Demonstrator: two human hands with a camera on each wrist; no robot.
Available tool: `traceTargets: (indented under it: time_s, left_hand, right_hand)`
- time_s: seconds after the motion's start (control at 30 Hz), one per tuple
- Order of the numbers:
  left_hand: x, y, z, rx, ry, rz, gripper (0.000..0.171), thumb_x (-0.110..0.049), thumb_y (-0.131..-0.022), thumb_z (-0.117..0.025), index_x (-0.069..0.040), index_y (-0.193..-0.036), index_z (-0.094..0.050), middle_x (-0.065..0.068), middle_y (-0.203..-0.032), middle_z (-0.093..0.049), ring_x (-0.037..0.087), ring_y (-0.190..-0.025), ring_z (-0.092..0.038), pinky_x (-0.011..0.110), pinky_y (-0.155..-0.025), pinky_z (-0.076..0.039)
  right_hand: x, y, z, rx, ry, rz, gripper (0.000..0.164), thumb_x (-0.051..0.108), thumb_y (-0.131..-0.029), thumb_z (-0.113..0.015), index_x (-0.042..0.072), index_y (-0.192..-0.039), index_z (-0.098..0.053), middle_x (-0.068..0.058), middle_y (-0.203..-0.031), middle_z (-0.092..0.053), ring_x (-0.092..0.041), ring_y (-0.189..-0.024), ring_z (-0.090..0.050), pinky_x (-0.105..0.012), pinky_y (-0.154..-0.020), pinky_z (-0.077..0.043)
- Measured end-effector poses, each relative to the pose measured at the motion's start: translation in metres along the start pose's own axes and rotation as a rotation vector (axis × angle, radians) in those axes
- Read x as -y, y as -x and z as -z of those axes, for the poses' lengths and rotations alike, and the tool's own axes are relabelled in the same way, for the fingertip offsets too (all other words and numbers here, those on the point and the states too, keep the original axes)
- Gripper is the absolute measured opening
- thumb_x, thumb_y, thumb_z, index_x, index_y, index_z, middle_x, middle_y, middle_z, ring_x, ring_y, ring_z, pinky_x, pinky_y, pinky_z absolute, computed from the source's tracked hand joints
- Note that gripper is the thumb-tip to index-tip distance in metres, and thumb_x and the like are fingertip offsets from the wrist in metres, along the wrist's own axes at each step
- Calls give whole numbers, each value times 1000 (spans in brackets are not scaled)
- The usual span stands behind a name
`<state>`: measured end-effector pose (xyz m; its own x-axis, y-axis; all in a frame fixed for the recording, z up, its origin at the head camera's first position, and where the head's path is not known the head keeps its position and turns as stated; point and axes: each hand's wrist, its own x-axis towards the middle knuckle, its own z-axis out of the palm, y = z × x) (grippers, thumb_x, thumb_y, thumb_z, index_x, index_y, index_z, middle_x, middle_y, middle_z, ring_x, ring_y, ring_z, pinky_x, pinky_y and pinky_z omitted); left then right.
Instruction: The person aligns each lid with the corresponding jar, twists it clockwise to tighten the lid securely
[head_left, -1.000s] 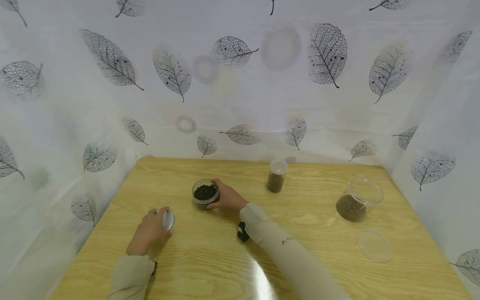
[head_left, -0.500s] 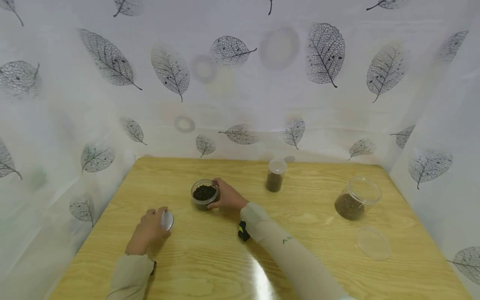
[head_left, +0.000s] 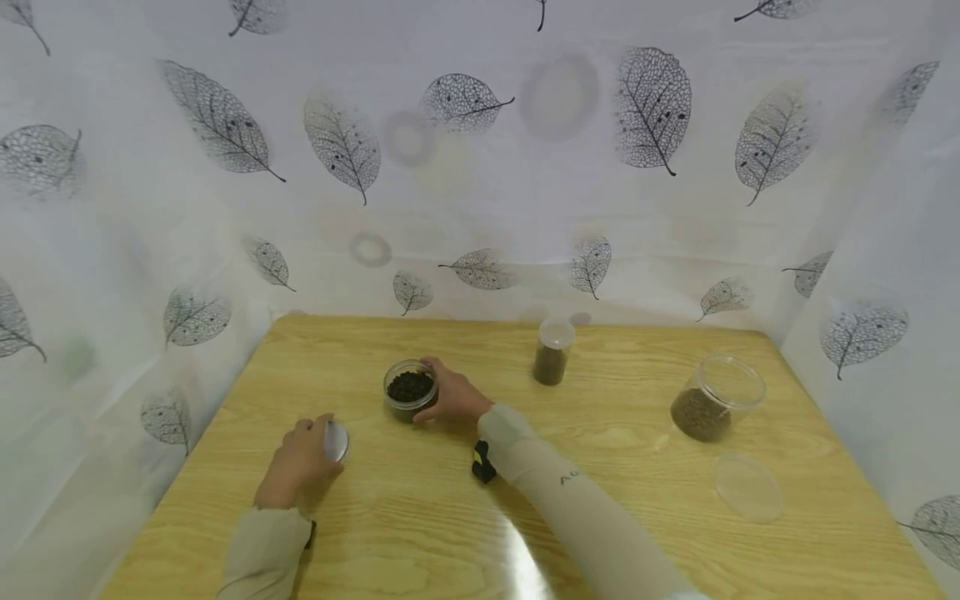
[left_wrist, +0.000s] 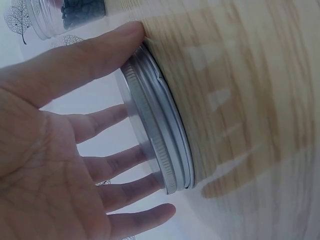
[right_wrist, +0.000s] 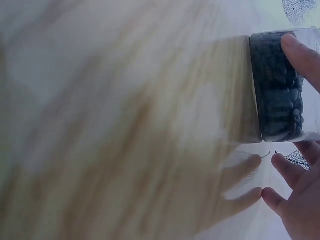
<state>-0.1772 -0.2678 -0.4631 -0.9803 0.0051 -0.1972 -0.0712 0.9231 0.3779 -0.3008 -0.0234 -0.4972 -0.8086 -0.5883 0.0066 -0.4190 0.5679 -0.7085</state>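
My left hand (head_left: 300, 458) holds a silver metal screw lid (left_wrist: 155, 125) by its edge, the thumb on one side and the fingers on the other. In the left wrist view the lid lies flat, right at the wooden tabletop. Farther back, my right hand (head_left: 459, 398) grips the right side of a clear open jar (head_left: 401, 410). Small black bean-like pieces (head_left: 410, 385) fill part of it. The right wrist view shows this jar upright on the table, with the thumb across its wall and some fingertips near the tabletop.
A small jar of brown contents (head_left: 551, 364) with a whitish top stands at the back. To the right is a larger open clear jar (head_left: 701, 414), part-filled with brown pieces. A translucent round disc (head_left: 748, 487) lies before it. Leaf-print sheeting (head_left: 480, 200) surrounds the table.
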Motion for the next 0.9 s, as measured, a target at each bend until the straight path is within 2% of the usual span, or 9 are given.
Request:
traceTargets:
  time_s: [0.53,0.73,0.9]
  left_hand:
    - [4,-1,-3,-22,5,-12,81,-19,-73,-78,9,-135,-33,41,-125,-39,58,-105,-45,63,-76,-48]
    - [3,-2,-4,-33,32,-7,85,-21,-75,-77,9,-138,-29,41,-127,-37,59,-107,-44,63,-76,-48]
    - [1,0,-3,-35,39,4,84,-19,-74,-78,10,-137,-30,41,-127,-38,58,-108,-45,62,-78,-48]
  right_hand:
    - [-7,2,1,-21,22,36,98,32,-65,-86,10,-142,-30,-8,-140,-50,-25,-128,-48,-37,-109,-37]
    - [-6,4,4,-7,-4,36,94,31,-64,-86,8,-140,-35,-9,-139,-49,-24,-128,-48,-38,-109,-37]
    - [-7,4,4,-6,-18,30,98,32,-63,-87,10,-142,-33,-7,-141,-47,-24,-130,-46,-38,-110,-36]
